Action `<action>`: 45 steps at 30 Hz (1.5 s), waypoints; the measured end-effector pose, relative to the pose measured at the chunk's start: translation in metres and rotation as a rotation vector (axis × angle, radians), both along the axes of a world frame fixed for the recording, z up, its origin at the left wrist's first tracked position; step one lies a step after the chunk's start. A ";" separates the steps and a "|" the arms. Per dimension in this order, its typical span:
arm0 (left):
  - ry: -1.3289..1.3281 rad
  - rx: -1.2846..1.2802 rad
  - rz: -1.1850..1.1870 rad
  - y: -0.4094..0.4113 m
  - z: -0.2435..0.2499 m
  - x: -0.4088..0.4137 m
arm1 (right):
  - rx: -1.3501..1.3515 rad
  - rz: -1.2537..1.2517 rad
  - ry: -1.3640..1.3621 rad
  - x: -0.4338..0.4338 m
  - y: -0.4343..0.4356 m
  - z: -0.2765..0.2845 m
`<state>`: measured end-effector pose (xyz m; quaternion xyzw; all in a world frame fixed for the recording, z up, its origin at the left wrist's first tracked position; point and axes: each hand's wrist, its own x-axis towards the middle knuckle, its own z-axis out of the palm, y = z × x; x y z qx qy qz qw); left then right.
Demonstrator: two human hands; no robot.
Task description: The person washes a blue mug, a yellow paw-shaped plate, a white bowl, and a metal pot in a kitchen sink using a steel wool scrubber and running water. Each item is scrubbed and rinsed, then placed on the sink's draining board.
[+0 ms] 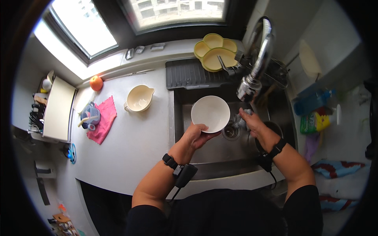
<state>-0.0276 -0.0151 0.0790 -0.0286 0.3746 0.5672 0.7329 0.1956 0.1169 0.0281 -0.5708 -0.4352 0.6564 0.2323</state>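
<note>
My left hand [198,136] grips a white bowl [211,113] by its near rim, thumb inside, and the bowl's inner side faces up at me. Below the bowl lies the stainless steel sink [203,153], its drain [231,132] partly in sight. To the right, my right hand [253,121] pinches a grey scrubbing cloth [242,119] over the basin, apart from the bowl. The chrome faucet [249,85] hangs just above that hand. A dark round pan or pot [273,129] sits in the sink's right side, half hidden by my right forearm.
Behind the sink, a yellow paw-shaped divided plate [220,57] leans on a dark ridged draining mat [189,73]. On the left counter stand a cream spouted bowl [140,98], a pink cloth [103,121] under a clear plastic cup [91,113], and an orange fruit [96,83]. Bottles [314,122] line the right.
</note>
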 end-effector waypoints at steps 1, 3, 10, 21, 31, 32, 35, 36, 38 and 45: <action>-0.025 0.011 0.019 -0.004 -0.002 0.002 | -0.159 -0.018 0.107 -0.003 -0.015 0.017; -0.078 0.038 0.046 -0.009 -0.010 0.006 | -0.466 -0.058 0.326 0.001 -0.043 0.051; 0.110 0.072 -0.079 -0.033 0.000 0.022 | -0.310 -0.170 0.415 0.015 -0.083 -0.008; 0.574 0.207 0.025 -0.071 0.046 0.052 | -0.065 -0.130 0.242 0.009 -0.095 -0.026; 2.052 0.699 0.142 -0.079 0.035 0.041 | -0.293 0.150 0.636 -0.037 -0.083 -0.008; 2.087 0.690 0.142 -0.088 0.027 0.036 | -0.153 0.217 0.482 -0.036 -0.098 0.000; 2.085 0.609 0.008 -0.115 0.021 0.028 | 0.695 0.654 -0.341 -0.015 -0.113 -0.001; 2.122 0.640 -0.004 -0.121 0.016 0.024 | 0.864 0.687 -0.473 -0.005 -0.116 -0.016; 2.177 0.690 -0.066 -0.135 0.000 0.013 | 0.915 0.893 -0.467 0.016 -0.121 -0.044; 2.153 0.731 -0.230 -0.181 -0.017 0.002 | 0.623 1.007 -0.613 0.030 -0.147 -0.054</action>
